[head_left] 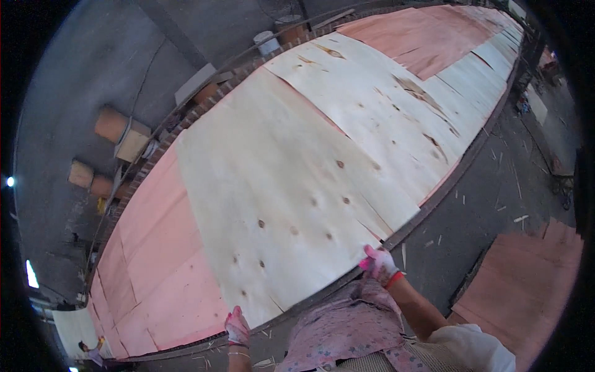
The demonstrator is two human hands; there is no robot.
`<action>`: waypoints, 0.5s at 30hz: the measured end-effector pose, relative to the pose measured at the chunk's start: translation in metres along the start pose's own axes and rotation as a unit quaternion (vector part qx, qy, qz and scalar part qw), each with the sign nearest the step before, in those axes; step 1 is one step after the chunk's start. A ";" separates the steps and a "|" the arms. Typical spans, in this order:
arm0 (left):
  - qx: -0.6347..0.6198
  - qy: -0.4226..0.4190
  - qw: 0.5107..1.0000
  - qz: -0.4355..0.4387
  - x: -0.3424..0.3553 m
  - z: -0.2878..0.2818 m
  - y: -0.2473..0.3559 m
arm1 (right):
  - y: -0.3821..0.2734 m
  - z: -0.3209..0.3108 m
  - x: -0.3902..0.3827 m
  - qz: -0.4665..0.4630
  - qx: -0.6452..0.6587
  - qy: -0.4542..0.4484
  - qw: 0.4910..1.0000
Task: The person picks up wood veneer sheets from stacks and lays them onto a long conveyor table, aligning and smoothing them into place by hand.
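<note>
A long bed of overlapping veneer sheets curves across the view, pale wood (291,180) in the middle and pink (155,235) toward the left. My left hand (237,325), in a white and pink glove, is at the near edge, where pink and pale sheets meet. Its fingers are slightly bent and apart, with nothing visible in them. My right hand (379,265), gloved alike, is at the pale sheet's near edge, just below a small split by the dark rim (412,220). Its fingers are loosely spread, with no grip visible.
A pile of pink sheets (514,291) lies at the lower right, among wood scraps. Beyond the bed are a brick edging, brown blocks (111,123) and a white bucket (265,43). Another person (96,355) works by a pale sheet (68,325) at the far left end.
</note>
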State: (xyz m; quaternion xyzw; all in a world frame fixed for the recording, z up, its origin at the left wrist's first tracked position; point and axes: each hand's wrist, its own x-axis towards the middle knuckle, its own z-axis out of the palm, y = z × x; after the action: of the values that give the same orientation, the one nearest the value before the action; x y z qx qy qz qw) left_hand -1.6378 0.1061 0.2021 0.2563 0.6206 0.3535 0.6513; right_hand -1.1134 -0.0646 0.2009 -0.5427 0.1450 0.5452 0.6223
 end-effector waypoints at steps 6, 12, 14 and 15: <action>-0.052 -0.016 0.989 0.134 0.025 0.047 0.005 | 0.005 0.008 0.046 0.055 0.014 0.001 0.998; 0.035 0.024 0.994 0.102 0.039 0.037 -0.024 | 0.019 0.006 0.056 -0.052 0.112 0.089 0.988; -0.008 -0.048 0.998 0.050 0.027 0.050 -0.015 | 0.017 0.006 0.050 -0.060 0.136 0.087 0.985; -0.058 -0.103 0.993 0.007 0.015 0.060 -0.003 | 0.019 0.004 0.046 -0.079 0.144 0.094 0.982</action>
State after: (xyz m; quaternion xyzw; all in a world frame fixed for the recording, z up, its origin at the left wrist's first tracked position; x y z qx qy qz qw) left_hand -1.5784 0.1223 0.1958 0.2577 0.5263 0.3654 0.7232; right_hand -1.1144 -0.0407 0.1575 -0.5061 0.2369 0.4140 0.7186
